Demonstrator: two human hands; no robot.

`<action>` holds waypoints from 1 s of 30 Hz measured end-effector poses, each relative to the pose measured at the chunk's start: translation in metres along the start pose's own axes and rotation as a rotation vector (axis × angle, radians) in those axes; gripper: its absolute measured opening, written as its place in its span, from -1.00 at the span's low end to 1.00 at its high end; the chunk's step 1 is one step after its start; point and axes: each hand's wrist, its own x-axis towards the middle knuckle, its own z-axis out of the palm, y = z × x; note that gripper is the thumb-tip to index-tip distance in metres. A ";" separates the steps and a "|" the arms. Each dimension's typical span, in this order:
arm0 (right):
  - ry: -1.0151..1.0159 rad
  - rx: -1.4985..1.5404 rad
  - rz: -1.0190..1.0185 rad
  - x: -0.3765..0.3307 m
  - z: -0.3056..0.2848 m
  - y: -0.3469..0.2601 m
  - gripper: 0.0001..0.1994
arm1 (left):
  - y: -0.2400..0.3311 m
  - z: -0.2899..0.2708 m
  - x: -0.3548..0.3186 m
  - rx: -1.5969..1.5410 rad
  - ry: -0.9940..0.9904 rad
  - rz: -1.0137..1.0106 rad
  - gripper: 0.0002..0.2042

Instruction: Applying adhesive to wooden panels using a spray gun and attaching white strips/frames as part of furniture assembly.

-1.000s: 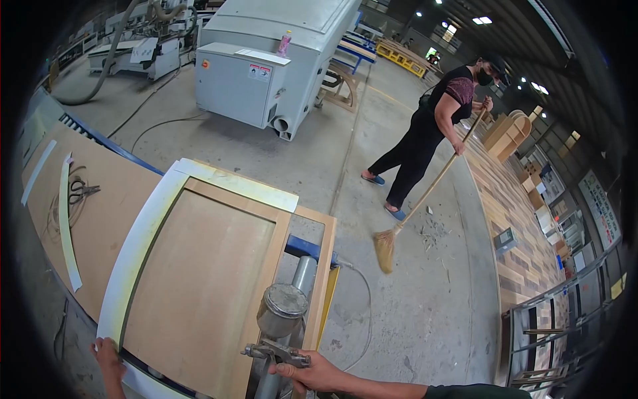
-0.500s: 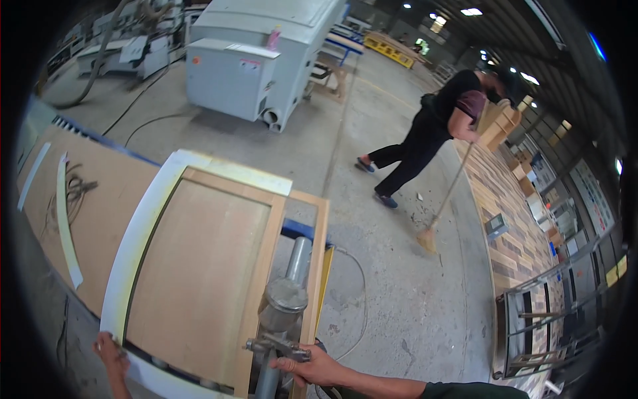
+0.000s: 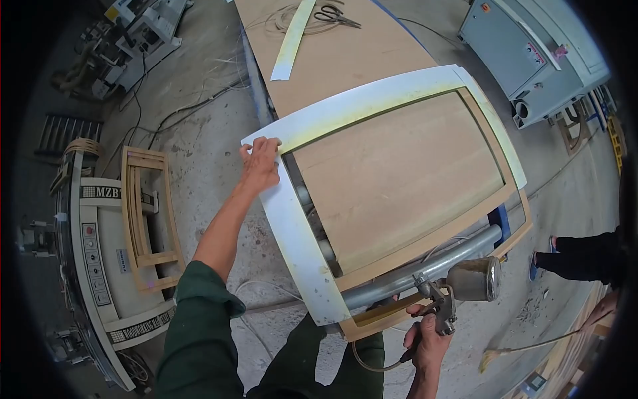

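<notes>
My right hand (image 3: 428, 342) is closed round the handle of a metal spray gun (image 3: 442, 309), whose silver cup (image 3: 473, 279) sticks out to the right. A hose runs from the grip's base. The gun is beside the near edge of a wooden frame (image 3: 425, 256) with a pale panel (image 3: 399, 179) inside its opening. White strips (image 3: 365, 110), stained yellow along their inner edges, cover the frame's far, left and right sides. At their far left corner my left hand (image 3: 262, 161) has its fingers curled over the strip; the fingertips partly hide the edge.
Beyond the frame, a brown board (image 3: 332, 53) bears scissors (image 3: 335, 16), a coil of cord and a loose strip (image 3: 292, 43). A metal pipe (image 3: 425, 266) runs beneath the frame. Wooden frames (image 3: 149, 219) lean against a machine (image 3: 100, 259) on the left. Another person (image 3: 585, 256) with a broom stands at right.
My view has swung left, bringing the machine and leaning frames in. The spray gun has gone from over the frame to beside its near edge. My left hand stays at the strip's corner.
</notes>
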 end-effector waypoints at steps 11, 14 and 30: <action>-0.034 -0.022 0.007 -0.004 -0.002 -0.008 -0.48 | 0.011 0.001 -0.001 0.136 0.044 0.051 -0.91; -0.048 -0.033 0.032 -0.001 -0.009 -0.010 -0.48 | 0.028 -0.008 0.008 0.182 -0.171 -0.091 -0.79; -0.187 -0.116 0.083 0.036 -0.119 -0.027 -0.42 | 0.100 -0.020 -0.042 0.401 -0.137 -0.171 -0.24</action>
